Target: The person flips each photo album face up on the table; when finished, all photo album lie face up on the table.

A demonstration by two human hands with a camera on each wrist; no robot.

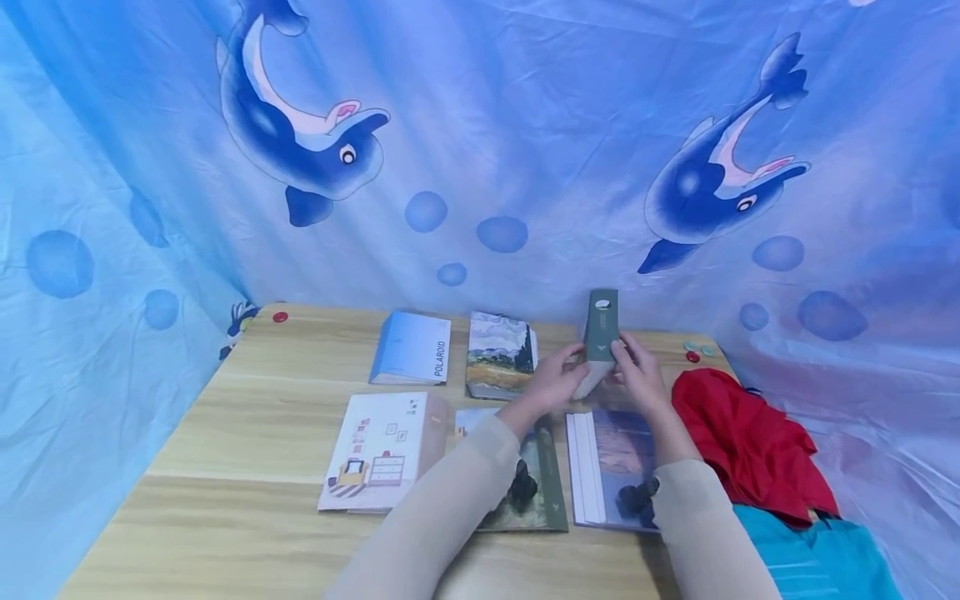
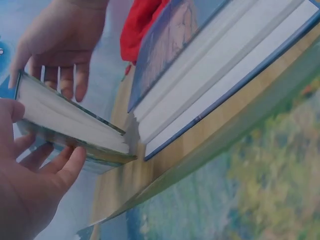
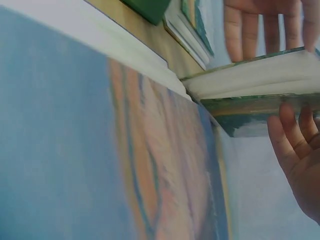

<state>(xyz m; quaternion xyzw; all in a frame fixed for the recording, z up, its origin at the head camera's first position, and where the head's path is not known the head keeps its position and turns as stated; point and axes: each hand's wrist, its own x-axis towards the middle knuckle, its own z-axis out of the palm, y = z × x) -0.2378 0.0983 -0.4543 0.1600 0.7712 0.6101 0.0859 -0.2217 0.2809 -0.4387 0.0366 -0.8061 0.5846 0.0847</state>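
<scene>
two hands hold one thick green book [image 1: 602, 329] near the back edge of the wooden worktop [image 1: 247, 433], at the right end of the back row. the left hand [image 1: 551, 379] grips one side, and the right hand [image 1: 640, 367] grips the other, with its thumb by the narrow green spine. the spine is turned up, so the covers hang down on both sides and the white pages show between them. a hand on each side probably stops the heavy book from tipping or flopping apart. i cannot tell if its low edge touches the wood. to the left of it sit a book with a painted field [image 1: 498, 358] and a blue polaroid book [image 1: 412, 350]. in front are a white book with a room picture [image 1: 386, 454], a dark green painted book [image 1: 553, 479] partly under the left sleeve [image 1: 435, 508], and a blue book with pale pages [image 1: 618, 450]. they sit apart in two rows, maybe so each one is easy to see and grab. a red cloth [image 1: 738, 442] and a teal cloth [image 1: 813, 554] lie at the right side.
</scene>
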